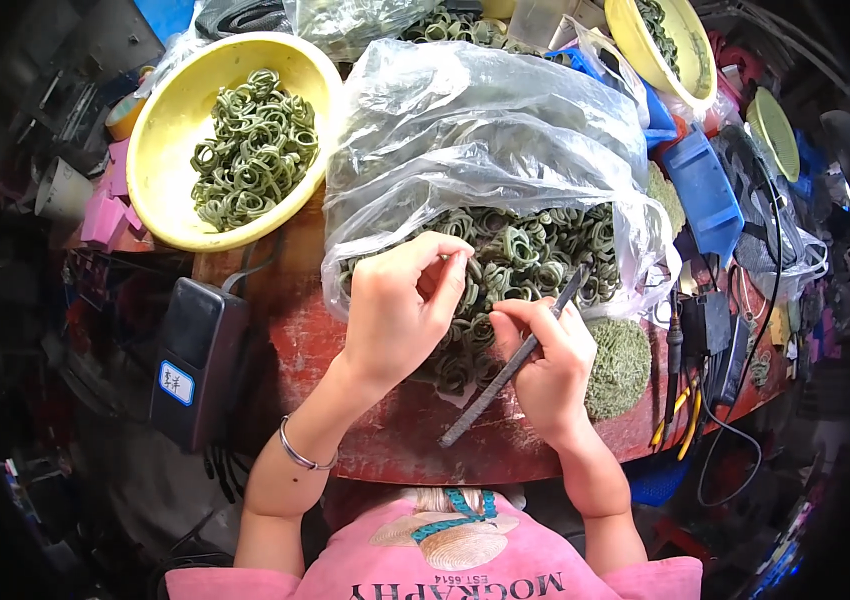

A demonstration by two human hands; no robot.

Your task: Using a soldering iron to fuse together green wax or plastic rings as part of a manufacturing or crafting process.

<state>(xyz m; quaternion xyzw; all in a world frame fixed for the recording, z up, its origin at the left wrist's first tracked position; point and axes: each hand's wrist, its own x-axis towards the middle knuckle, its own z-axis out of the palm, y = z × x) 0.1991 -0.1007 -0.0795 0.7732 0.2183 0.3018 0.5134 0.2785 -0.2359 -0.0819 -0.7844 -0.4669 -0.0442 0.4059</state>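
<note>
A heap of small dark green rings (520, 245) spills from the open mouth of a clear plastic bag (485, 130) onto the red table. Over the heap's left side, my left hand (395, 305) is closed in a pinch, thumb against forefinger; whatever lies between the tips is too small to make out. A metal bangle circles that wrist. My right hand (555, 375) grips a slim dark file (490, 400), which slants from upper right to lower left across the fingers. Its thumb and forefinger tips meet close to the rings at the heap's front.
On the left stands a yellow basin (160, 180) with more green rings, above a black box-shaped device (200, 350). A round pale green clump (617, 370) lies right of the heap. Cables, yellow-handled pliers (687, 420) and a blue tray (702, 195) crowd the right side.
</note>
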